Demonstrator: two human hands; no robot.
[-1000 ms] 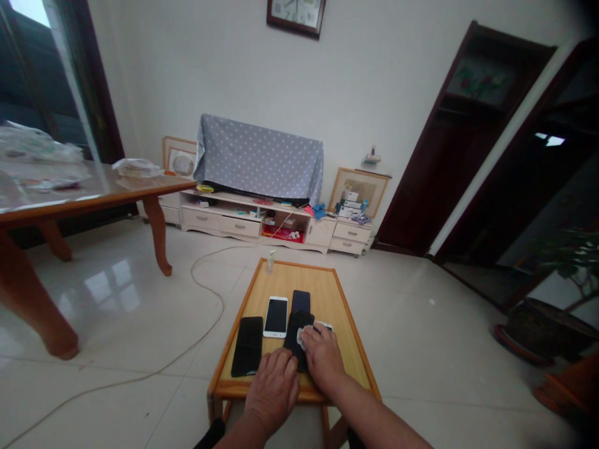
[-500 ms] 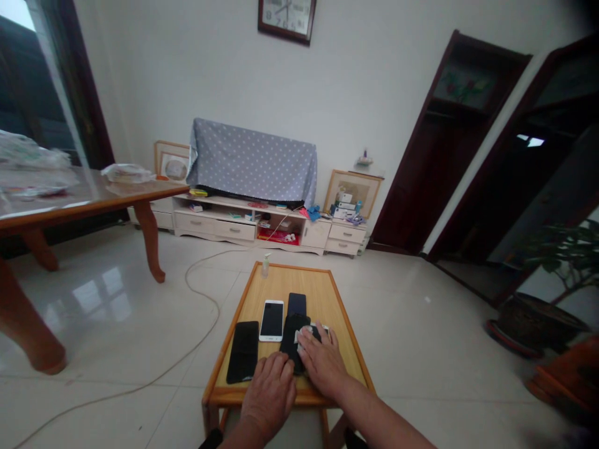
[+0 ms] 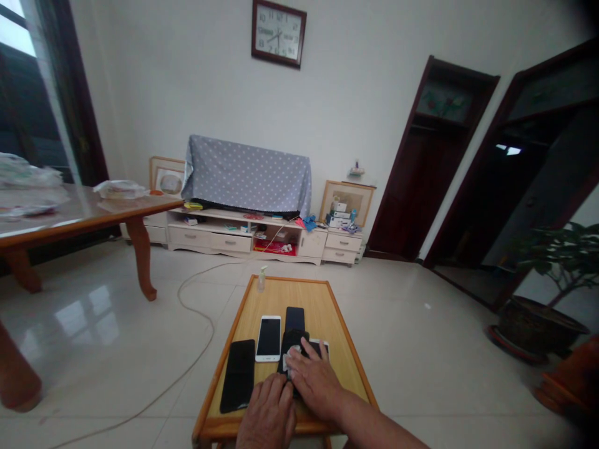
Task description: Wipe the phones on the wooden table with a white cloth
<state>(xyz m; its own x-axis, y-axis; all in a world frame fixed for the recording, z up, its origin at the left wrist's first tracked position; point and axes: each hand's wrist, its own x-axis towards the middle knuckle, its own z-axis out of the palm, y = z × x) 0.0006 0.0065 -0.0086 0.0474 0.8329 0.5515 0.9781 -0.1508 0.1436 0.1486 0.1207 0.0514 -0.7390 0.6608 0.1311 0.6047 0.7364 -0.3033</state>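
Note:
Several phones lie on a small wooden table (image 3: 327,310). My right hand (image 3: 312,380) presses a white wipe (image 3: 290,360) onto a black phone (image 3: 291,344), fingers closed over the wipe. My left hand (image 3: 267,416) rests flat on the near end of that phone, fingers together. A white phone (image 3: 268,338) lies left of it, a large black phone (image 3: 238,375) at far left, a dark phone (image 3: 294,318) behind. Another white-edged phone (image 3: 321,344) peeks out beside my right hand.
A small clear bottle (image 3: 261,279) stands at the table's far edge. A cable (image 3: 187,299) trails over the tiled floor. A large wooden table (image 3: 84,215) is at left, a TV stand (image 3: 243,234) with a covered set at the wall, a potted plant (image 3: 552,312) at right.
The camera has tilted up, so the table sits lower in view. My right hand with the wipe has slid a little left over the black phone. My left hand stays in place.

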